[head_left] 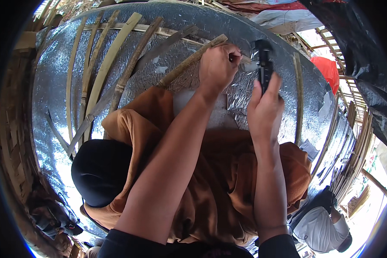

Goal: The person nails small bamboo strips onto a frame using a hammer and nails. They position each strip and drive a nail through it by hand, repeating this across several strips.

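Black tool (264, 64), wrapped in the right hand (266, 107), is right of the bamboo stick (188, 64). The left hand (219, 66) curls tight by the stick's far end; can't tell what it pinches. Best keep that hand clear of the tool.

I can't read a word or number anywhere from here. Small pale marks show on the black tool (264, 71) in the right hand (266, 112), and faint ones on the dark shirt (219, 252), all too blurred to make out.
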### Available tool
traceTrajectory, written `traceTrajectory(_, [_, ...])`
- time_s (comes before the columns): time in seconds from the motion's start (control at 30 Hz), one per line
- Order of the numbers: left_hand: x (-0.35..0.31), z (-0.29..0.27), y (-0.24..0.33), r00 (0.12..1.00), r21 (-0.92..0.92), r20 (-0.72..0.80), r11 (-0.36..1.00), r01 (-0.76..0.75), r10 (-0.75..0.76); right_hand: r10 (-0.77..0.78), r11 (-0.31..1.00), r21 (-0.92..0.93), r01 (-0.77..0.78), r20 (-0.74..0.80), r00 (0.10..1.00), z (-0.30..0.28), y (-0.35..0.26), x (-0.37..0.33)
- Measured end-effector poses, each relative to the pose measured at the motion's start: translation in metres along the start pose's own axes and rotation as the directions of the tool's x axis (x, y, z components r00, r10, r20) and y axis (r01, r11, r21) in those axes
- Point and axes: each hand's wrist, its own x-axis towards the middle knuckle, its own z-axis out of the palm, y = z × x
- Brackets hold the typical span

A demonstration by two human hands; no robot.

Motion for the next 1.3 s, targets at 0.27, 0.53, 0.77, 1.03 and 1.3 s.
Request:
traceTrajectory(0.27, [0.0, -0.001, 0.001, 1.0, 0.017, -0.013, 1.0, -0.017, 0.017, 0.013, 0.994, -0.107, 0.01, 0.216, 0.976, -0.003, 0.003, 0.002])
traceTrajectory(0.53, [0.0, 0.0, 0.0, 0.999, 0.005, 0.019, 0.999, 0.04, -0.04, 0.017, 0.99, -0.141, 0.011, 0.192, 0.981, -0.005, -0.005, 0.004])
traceTrajectory(0.77, [-0.001, 0.001, 0.001, 1.0, 0.034, -0.026, 0.999, -0.017, 0.018, -0.114, 0.993, -0.037, 0.113, -0.03, 0.993, -0.011, -0.01, 0.005])
traceTrajectory(1.03, [-0.003, 0.002, -0.003, 1.0, 0.052, 0.004, 0.998, 0.026, -0.026, -0.121, 0.992, -0.04, 0.12, -0.005, 0.993, -0.012, -0.008, 0.011])
traceTrajectory(1.3, [0.002, 0.004, 0.0, 1.0, 0.043, -0.013, 0.999, -0.002, 0.003, -0.097, 0.995, -0.033, 0.098, 0.031, 0.995, -0.014, -0.011, 0.01])
